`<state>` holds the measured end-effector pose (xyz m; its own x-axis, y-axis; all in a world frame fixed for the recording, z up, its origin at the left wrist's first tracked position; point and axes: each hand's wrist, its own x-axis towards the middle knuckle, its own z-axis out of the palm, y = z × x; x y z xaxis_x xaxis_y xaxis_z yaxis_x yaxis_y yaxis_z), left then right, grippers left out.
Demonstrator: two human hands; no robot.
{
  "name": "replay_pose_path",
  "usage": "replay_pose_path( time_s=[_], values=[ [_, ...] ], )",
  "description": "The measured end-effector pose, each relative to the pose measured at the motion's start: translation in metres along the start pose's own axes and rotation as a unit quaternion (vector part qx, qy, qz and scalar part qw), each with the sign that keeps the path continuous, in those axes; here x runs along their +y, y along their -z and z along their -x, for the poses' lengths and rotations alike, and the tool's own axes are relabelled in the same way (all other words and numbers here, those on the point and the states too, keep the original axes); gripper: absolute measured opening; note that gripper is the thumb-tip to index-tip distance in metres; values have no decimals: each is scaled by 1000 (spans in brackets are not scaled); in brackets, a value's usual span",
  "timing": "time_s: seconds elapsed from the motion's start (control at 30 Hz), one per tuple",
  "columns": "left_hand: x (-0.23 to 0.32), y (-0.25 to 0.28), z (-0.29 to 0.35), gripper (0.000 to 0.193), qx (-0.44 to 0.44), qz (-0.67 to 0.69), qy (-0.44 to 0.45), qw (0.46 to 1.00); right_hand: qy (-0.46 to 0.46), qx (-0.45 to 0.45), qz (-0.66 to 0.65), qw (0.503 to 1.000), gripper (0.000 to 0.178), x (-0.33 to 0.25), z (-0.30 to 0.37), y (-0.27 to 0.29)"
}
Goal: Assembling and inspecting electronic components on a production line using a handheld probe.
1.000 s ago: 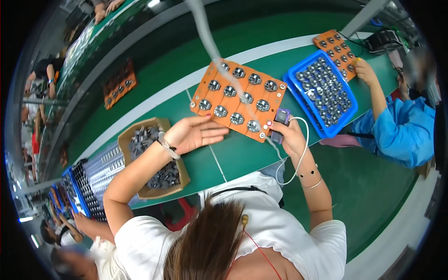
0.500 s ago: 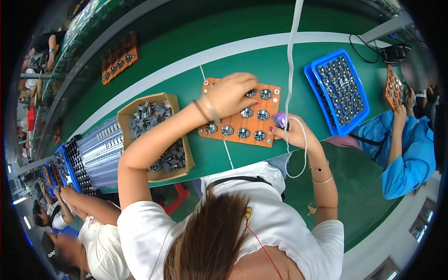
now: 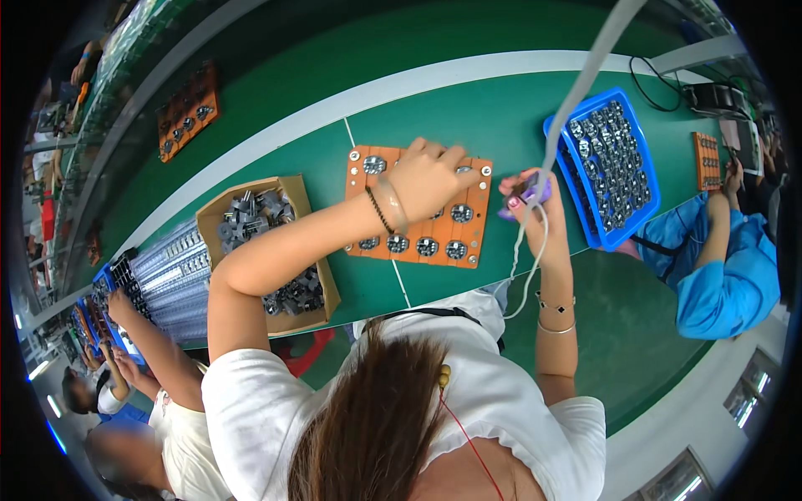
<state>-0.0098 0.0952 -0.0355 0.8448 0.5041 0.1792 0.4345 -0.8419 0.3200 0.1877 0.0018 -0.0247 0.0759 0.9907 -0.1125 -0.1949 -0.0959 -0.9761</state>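
Green bench [image 3: 518, 96]: sweeps left to right across the workroom, curved white stripe [image 3: 434, 65] along the far side.

Orange board [image 3: 443, 230]: lies flat mid-bench, between cardboard box [image 3: 332, 288] on the left and blue tray [image 3: 638, 144] on the right; carries rows of round metal parts [image 3: 461, 212], several hidden under hand and wrist.

Left hand [image 3: 428, 179]: reaches across the board from the left, back upward, fingers bent over the far right portion; fingertips hidden, cannot tell whether pinching a part or merely touching.

Left wrist: wears pale bangle [image 3: 392, 204] and dark beaded bracelet [image 3: 380, 210].

Right hand [image 3: 555, 214]: just right of the board, apart from it; fingers closed around small purple device [image 3: 544, 187].

White cable [image 3: 585, 83]: comes down from the far right, crosses before the right hand, loops toward the near side.

Tray contents: many more round metal parts, set close together.

Box contents: loose heap of small grey pieces [image 3: 251, 217].

Plastic tubes [image 3: 171, 275]: clear, bundled side by side, just left of the box.

Far left: second orange board [image 3: 190, 104], also bearing round parts.

Right neighbour: blue clothing [image 3: 718, 284], one hand near a third orange board [image 3: 707, 163].

Left neighbour: cream top [image 3: 185, 442], arm stretched toward the bench.
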Motion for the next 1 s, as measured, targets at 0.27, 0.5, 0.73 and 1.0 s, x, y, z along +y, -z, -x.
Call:
replay_pose_path(
  time_s=[0.27,0.5,0.73,1.0],
  values=[
    [27,25,7,9,142,-85,9,986,110,8,160,981,44,-3,-2,-11],
    [28,36,3,6,137,-40,7,990,162,-28,197,967,46,-4,-5,-11],
    [25,36,3,6,142,-11,10,990,131,17,145,981,48,1,3,-11],
    [12,15,6,4,122,-42,29,991,110,118,71,984,42,1,11,-5]
  ],
)
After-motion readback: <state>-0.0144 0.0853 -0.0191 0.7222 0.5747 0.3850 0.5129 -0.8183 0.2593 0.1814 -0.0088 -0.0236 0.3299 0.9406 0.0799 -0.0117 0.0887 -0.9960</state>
